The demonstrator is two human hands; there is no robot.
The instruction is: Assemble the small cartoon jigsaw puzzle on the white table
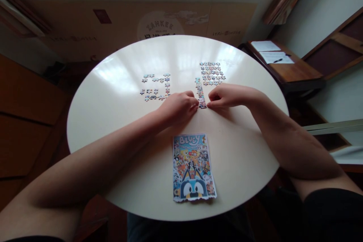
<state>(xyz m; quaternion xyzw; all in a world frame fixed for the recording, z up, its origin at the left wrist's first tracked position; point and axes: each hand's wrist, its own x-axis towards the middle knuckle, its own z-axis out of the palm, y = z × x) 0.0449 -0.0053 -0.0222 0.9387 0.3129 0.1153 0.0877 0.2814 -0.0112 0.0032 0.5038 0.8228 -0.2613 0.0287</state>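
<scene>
A narrow strip of joined jigsaw pieces [200,92] runs away from me on the white table. At its near left corner, my left hand [181,106] is closed, its fingertips pinched on a small dark puzzle piece [200,107]. My right hand [224,95] rests just right of the strip's near end, with thumb and fingers curled together; whether anything is between them is hidden. Loose puzzle pieces [153,91] lie beyond my left hand. Rows of other puzzle pieces [212,72] are laid out beyond my right hand.
A colourful printed Bluey picture [194,170] with a torn lower edge lies near me on the oval table [113,128]. A wooden side table [295,73] with papers [275,57] and a pen stands at the right. A printed cardboard panel [119,26] is behind the table.
</scene>
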